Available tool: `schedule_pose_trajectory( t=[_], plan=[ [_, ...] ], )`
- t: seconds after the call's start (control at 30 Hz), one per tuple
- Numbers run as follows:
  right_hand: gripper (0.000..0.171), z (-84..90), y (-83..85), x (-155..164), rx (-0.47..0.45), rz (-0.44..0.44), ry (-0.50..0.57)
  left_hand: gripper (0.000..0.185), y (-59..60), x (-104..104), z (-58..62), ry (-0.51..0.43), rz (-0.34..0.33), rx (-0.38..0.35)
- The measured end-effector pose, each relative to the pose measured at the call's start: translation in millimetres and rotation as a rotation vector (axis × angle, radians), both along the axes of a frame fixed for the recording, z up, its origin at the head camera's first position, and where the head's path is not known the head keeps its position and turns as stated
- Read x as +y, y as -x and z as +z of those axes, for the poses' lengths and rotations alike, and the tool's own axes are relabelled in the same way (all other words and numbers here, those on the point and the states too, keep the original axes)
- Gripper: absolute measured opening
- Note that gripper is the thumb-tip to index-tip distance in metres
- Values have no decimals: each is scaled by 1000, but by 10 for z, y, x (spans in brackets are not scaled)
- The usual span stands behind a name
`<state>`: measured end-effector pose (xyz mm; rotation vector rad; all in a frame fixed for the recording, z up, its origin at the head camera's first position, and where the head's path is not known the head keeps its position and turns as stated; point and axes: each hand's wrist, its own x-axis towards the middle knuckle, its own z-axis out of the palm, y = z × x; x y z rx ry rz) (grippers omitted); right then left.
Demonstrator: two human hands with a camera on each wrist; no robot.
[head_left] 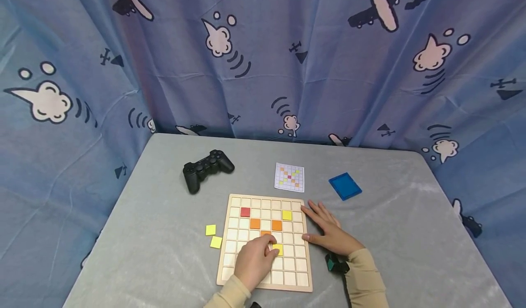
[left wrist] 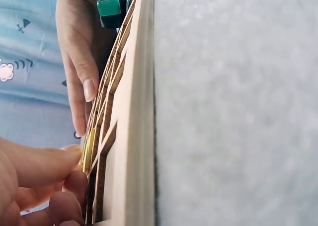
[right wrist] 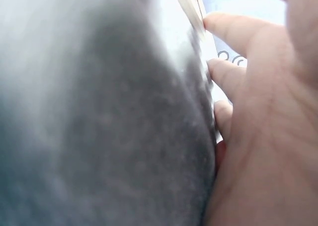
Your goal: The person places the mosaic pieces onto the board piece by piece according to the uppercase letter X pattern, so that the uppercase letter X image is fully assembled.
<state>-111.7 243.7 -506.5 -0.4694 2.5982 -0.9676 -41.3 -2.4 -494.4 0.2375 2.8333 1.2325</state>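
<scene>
In the head view my left hand is over the lower middle of a wooden grid board. Its thumb and forefinger pinch a yellow tile at one of the squares. The left wrist view shows that tile tilted at the fingertips, against the grid's ridges; whether it lies fully in a square I cannot tell. My right hand is spread at the board's right edge, thumb and fingertips touching the rim. On the board lie a red tile, another yellow tile and several orange tiles, one partly behind my left hand.
Two loose yellow tiles lie left of the board. Behind it are a printed pattern card, a black game controller and a blue square tray. The grey table ends at a patterned blue curtain.
</scene>
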Motion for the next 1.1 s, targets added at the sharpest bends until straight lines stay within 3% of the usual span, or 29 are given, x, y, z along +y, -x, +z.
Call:
schedule_pose_trajectory(
  t=[0.23, 0.47, 0.6, 0.7, 0.83, 1.0, 1.1],
  plan=[
    [78, 1, -6, 15, -13, 1, 3, 12, 31, -121, 66, -70, 37, 6],
    [78, 6, -5, 28, -21, 7, 21, 10, 135, -625, 189, -81, 240, 84],
    [79, 9, 7, 21, -22, 17, 23, 11, 142, -954, 152, -21, 349, 85],
    [79, 9, 11, 14, -23, 25, 20, 12, 113, -1142, 99, 7, 390, 61],
    [78, 7, 15, 13, -19, 20, 22, 20, 117, -1267, 34, 39, 372, 30],
    [78, 1, 12, 18, -10, 19, 18, 37, 171, -1302, -85, 117, 302, -43],
    [78, 1, 6, 15, -8, 17, 18, 38, 185, -1322, -137, 122, 291, -51]
  ],
)
